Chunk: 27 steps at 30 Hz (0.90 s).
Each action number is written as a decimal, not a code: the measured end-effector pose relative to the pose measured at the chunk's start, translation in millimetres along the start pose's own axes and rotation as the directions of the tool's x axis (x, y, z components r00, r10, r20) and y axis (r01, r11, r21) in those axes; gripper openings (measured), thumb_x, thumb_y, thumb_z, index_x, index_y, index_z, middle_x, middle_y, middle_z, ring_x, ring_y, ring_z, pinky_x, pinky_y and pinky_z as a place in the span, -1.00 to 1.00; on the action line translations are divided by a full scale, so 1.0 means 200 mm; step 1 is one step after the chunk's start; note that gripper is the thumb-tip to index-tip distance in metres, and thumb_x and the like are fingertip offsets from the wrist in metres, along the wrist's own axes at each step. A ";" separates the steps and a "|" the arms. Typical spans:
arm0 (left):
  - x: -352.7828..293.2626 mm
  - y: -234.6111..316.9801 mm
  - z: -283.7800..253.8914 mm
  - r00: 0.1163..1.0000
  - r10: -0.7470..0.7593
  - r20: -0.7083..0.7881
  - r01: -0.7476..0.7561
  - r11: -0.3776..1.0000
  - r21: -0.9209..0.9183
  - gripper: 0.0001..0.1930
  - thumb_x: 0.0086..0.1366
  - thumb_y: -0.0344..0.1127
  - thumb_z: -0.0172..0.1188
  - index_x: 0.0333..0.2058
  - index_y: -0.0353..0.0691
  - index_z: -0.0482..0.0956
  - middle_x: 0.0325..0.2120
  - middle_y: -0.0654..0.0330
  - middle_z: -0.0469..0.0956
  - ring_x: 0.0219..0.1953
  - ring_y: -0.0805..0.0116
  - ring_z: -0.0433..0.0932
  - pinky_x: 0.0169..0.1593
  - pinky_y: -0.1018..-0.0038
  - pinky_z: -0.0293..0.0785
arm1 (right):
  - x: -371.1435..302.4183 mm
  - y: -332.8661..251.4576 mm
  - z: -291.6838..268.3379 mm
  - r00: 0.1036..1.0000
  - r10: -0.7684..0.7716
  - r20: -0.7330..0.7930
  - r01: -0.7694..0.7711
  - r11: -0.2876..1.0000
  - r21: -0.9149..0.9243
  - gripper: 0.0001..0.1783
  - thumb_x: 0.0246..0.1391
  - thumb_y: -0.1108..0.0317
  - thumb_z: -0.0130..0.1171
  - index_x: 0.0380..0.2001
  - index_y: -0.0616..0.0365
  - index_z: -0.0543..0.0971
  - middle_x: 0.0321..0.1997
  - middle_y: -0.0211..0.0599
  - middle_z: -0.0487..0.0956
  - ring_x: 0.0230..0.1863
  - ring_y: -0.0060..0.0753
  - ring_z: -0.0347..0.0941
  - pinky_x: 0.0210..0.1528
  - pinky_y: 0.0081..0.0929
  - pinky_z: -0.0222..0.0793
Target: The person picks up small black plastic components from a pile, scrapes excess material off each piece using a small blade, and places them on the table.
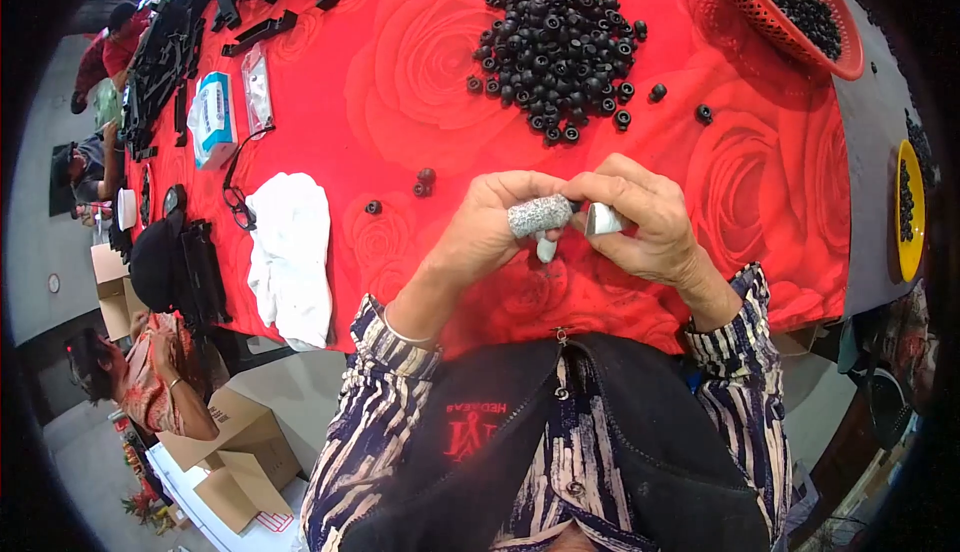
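**Hands Met Over Red Rose Cloth, Small Grey Roll Pinched Between Them**

Seen from above: both hands raised just over the near edge of the bench point(400, 102), covered in a red cloth printed with large roses. Left hand point(490, 227) closed around a small grey, speckled, roll-like piece point(538, 215), held crosswise between thumb and fingers. Right hand point(645, 222) closed too, fingertips touching the roll's right end and pinching a small shiny silver piece point(603, 219) just beside it. A pale bit hanging just below the roll; what exactly, impossible to tell. Striped sleeves on both forearms, a thin bangle on the left wrist.

Farther up the bench, well apart from the hands: a heap of small black ring-shaped parts point(560, 52), with a few strays point(423, 184) scattered nearer, to the left of the left hand. At the top right corner, a red mesh basket point(770, 17) filled with more black parts. At the far right edge, a yellow dish point(908, 212) with dark pieces in it.

On the left side: a crumpled white cloth point(290, 252), a blue-and-white packet point(212, 117), a clear plastic bag point(257, 87), and long black plastic parts point(260, 32) at the far end. Beyond the bench's left edge, another person point(140, 372) seated near open cardboard boxes point(235, 452) on the floor.
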State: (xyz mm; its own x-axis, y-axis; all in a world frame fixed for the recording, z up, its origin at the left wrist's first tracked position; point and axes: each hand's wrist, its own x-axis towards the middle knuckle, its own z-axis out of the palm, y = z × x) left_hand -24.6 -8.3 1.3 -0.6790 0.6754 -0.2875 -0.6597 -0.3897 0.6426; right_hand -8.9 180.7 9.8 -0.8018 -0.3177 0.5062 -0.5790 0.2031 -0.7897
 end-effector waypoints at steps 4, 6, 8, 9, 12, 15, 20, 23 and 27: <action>0.00 -0.03 0.02 0.989 0.142 -0.053 -0.142 0.990 -0.004 -0.79 0.16 -0.46 0.14 -0.22 -0.42 0.49 -0.42 0.11 0.56 -0.47 0.50 0.51 -0.45 0.62 0.47 | -0.02 0.01 0.02 0.990 -0.118 -0.073 0.104 0.979 -0.176 -0.58 -0.34 0.62 0.26 -0.25 0.26 0.53 -0.52 -0.26 0.46 -0.59 -0.39 0.39 -0.60 -0.53 0.28; -0.01 -0.04 0.03 0.981 0.185 -0.056 -0.185 0.983 0.010 -0.78 0.16 -0.47 0.14 -0.21 -0.43 0.49 -0.41 0.11 0.56 -0.45 0.49 0.51 -0.44 0.62 0.47 | -0.02 0.01 0.02 0.983 -0.162 -0.086 0.141 0.967 -0.214 -0.58 -0.34 0.63 0.26 -0.25 0.28 0.53 -0.53 -0.26 0.46 -0.60 -0.39 0.39 -0.62 -0.52 0.27; -0.02 -0.04 0.05 0.968 0.231 -0.097 -0.225 0.972 0.071 -0.78 0.17 -0.48 0.12 -0.20 -0.44 0.48 -0.39 0.11 0.55 -0.42 0.47 0.52 -0.42 0.61 0.47 | -0.02 0.01 0.03 0.974 -0.207 -0.097 0.177 0.952 -0.250 -0.57 -0.35 0.63 0.26 -0.24 0.29 0.52 -0.53 -0.26 0.46 -0.62 -0.39 0.38 -0.64 -0.51 0.26; -0.02 -0.06 0.05 0.968 0.232 -0.098 -0.226 0.972 0.069 -0.78 0.17 -0.48 0.12 -0.20 -0.44 0.48 -0.39 0.11 0.55 -0.42 0.47 0.52 -0.42 0.61 0.47 | -0.02 0.00 0.03 0.966 -0.232 -0.111 0.197 0.945 -0.261 -0.57 -0.35 0.64 0.26 -0.25 0.31 0.52 -0.54 -0.27 0.45 -0.63 -0.39 0.36 -0.65 -0.50 0.25; -0.02 -0.08 0.07 0.943 0.301 -0.142 -0.292 0.953 0.083 -0.77 0.16 -0.49 0.12 -0.19 -0.44 0.47 -0.37 0.11 0.55 -0.41 0.45 0.53 -0.40 0.60 0.47 | -0.02 -0.01 0.04 0.954 -0.273 -0.121 0.230 0.930 -0.288 -0.58 -0.36 0.66 0.25 -0.26 0.33 0.52 -0.55 -0.27 0.44 -0.65 -0.40 0.33 -0.66 -0.49 0.23; -0.03 -0.07 0.08 0.939 0.305 -0.160 -0.279 0.946 0.168 -0.77 0.16 -0.50 0.12 -0.18 -0.45 0.46 -0.37 0.11 0.54 -0.41 0.45 0.53 -0.38 0.60 0.47 | -0.02 -0.01 0.03 0.947 -0.299 -0.116 0.252 0.918 -0.307 -0.58 -0.36 0.67 0.24 -0.26 0.34 0.52 -0.55 -0.28 0.43 -0.67 -0.39 0.31 -0.67 -0.49 0.22; -0.02 -0.08 0.09 0.925 0.335 -0.181 -0.304 0.936 0.176 -0.77 0.16 -0.51 0.11 -0.18 -0.44 0.46 -0.36 0.11 0.53 -0.42 0.45 0.53 -0.36 0.61 0.47 | -0.02 0.00 0.04 0.946 -0.304 -0.115 0.253 0.910 -0.328 -0.51 -0.42 0.45 0.29 -0.25 0.32 0.51 -0.57 -0.36 0.40 -0.64 -0.43 0.32 -0.64 -0.50 0.21; -0.02 -0.08 0.09 0.931 0.309 -0.196 -0.285 0.948 0.138 -0.78 0.17 -0.50 0.11 -0.19 -0.43 0.46 -0.35 0.12 0.53 -0.42 0.45 0.53 -0.36 0.62 0.46 | -0.03 -0.01 0.03 0.961 -0.256 -0.103 0.211 0.922 -0.326 -0.51 -0.43 0.46 0.29 -0.25 0.30 0.51 -0.57 -0.34 0.40 -0.63 -0.41 0.35 -0.63 -0.49 0.24; -0.02 -0.09 0.08 0.923 0.337 -0.184 -0.314 0.938 0.144 -0.78 0.17 -0.49 0.11 -0.19 -0.41 0.45 -0.34 0.12 0.53 -0.41 0.46 0.52 -0.37 0.61 0.48 | -0.01 -0.02 0.01 0.992 -0.076 -0.104 0.053 0.977 -0.207 -0.54 -0.37 0.54 0.26 -0.24 0.27 0.48 -0.55 -0.28 0.41 -0.57 -0.31 0.39 -0.56 -0.46 0.30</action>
State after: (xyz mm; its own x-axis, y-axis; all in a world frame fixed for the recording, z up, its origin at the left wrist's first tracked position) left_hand -5.8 6.4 2.2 -0.9087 0.3771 -0.1793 -0.3595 -0.4880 0.7953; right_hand -5.8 179.3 11.6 -0.7668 -0.2338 0.5978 -0.6385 0.3731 -0.6732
